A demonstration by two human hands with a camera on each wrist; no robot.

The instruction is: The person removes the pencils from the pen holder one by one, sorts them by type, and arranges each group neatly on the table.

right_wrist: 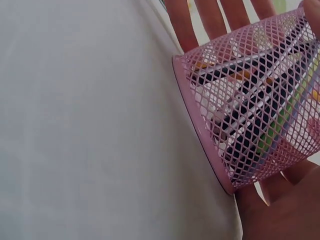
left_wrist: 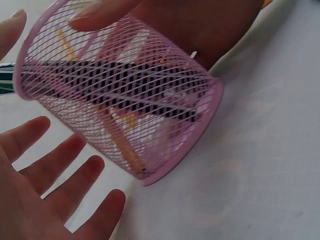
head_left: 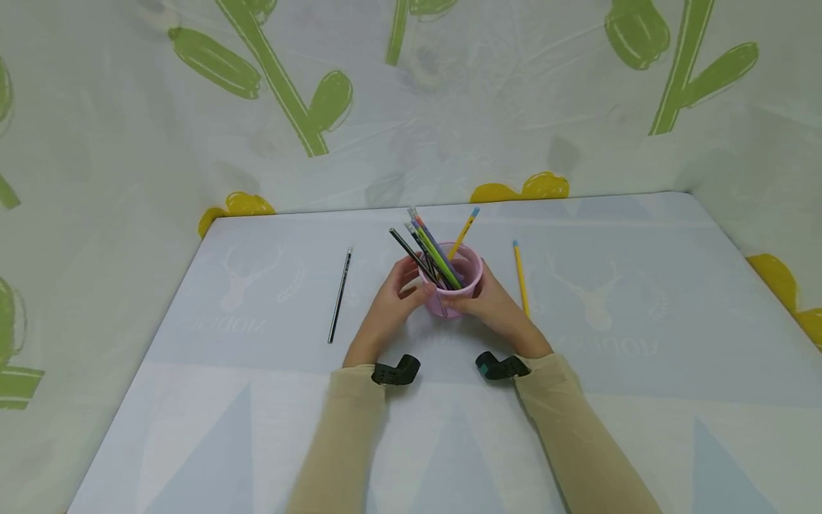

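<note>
Between the hands stands a pink mesh pencil cup (head_left: 472, 268), its base low over the table. Several pencils (head_left: 443, 260) lean inside it, among them black, green, blue and yellow ones. My right hand (head_left: 497, 303) holds the cup from the right, thumb across the near side of the mesh. My left hand (head_left: 388, 307) is at the cup's left side, thumb near the rim. In the left wrist view, its fingers (left_wrist: 65, 170) are spread and extended beside the mesh, with gaps showing between them and the cup.
A black pencil (head_left: 340, 296) lies on the white, pale-blue patterned table (head_left: 257, 428) left of the hands. A yellow pencil (head_left: 521, 278) with a blue end lies just right of the right hand. Behind the table's far edge hangs a plant-printed sheet (head_left: 488, 107).
</note>
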